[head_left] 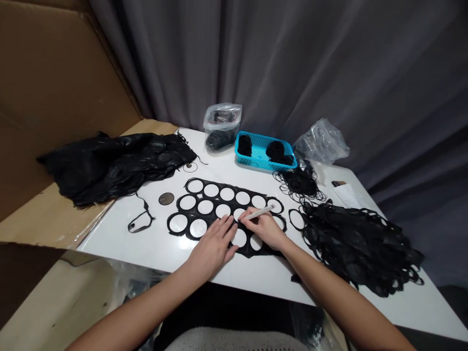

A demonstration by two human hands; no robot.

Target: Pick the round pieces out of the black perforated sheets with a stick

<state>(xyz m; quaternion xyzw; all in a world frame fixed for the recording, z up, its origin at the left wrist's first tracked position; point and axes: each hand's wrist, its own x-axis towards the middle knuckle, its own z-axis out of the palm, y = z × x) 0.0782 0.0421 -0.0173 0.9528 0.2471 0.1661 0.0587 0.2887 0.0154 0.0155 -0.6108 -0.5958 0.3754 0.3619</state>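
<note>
**Hands:** the left hand [212, 246] lies open and flat, fingers spread; the right hand [263, 228] is closed in a writing grip around a white pen-like tool [258, 212].

**Sheet:** a black perforated sheet [214, 201] lies under both hands on the white desk [120, 229], its rows of round holes showing the desk through.

**Work in hand:** the left hand pins the sheet while the tool's lower end, partly hidden by the right fingers, sits near the rim of a hole.

**Materials:** the sheet looks thin, glossy and rubbery, with narrow webs between smooth circles.

**Left of the hands:** a crumpled black heap [117, 168], a small dark disc [166, 198] and a thin black loop [141, 222].

**Right of the hands:** a tangled pile of black perforated scraps [358, 243].

**Beyond the hands:** a turquoise mesh basket [256, 159] holding black coils [278, 150], a clear plastic bag [221, 126] and a loose black tangle [300, 185].
</note>
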